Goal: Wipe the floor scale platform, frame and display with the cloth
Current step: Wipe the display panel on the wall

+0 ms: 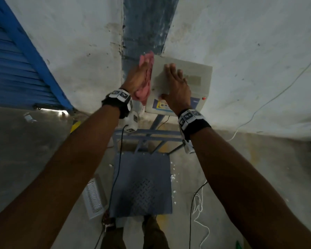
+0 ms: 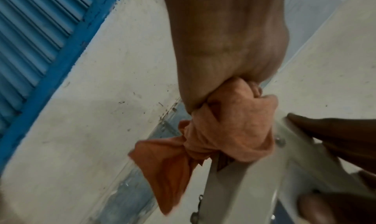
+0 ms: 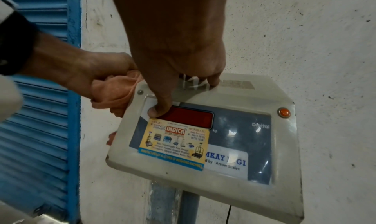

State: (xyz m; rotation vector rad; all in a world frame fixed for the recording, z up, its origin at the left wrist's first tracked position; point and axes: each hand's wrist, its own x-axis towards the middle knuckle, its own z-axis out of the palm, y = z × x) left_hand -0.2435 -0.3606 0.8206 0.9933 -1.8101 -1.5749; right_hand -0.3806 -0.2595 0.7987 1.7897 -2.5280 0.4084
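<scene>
Two hands are working at the grey box-shaped plastic display head (image 1: 185, 72) of the floor scale, which is standing on a blue metal post (image 3: 188, 208) against the stained white wall (image 1: 250, 51).

Left hand (image 1: 139, 76): it is bearing on the left side face of the display head, with the bunched pink-orange cloth (image 2: 230, 127) trapped between palm and casing. The wrist view is showing the fingers curled round the wad, a loose tail of cloth hanging below it.

Right hand (image 3: 175, 53): it is clasping the top left part of the display head, fingers (image 1: 171, 68) lying over the top surface and the thumb (image 3: 157, 111) pressing on the front panel at the left end of the dark red readout window (image 3: 191, 116). It is gripping the casing, thumb against fingers.

Below the readout window, a yellow and blue printed sticker (image 3: 175, 143) is covering the lower left of the front panel. A round orange button (image 3: 284, 112) is sitting at the panel's upper right corner.

Below the display head, the blue tubular metal frame (image 1: 147, 136) is joining the blue chequer-plate platform (image 1: 142, 184), which is resting on the concrete floor (image 1: 34, 150). Left of the display head, a blue slatted shutter (image 1: 13, 69) is closing the wall opening. Right of the platform, a white cord (image 1: 201, 212) is trailing across the floor.
</scene>
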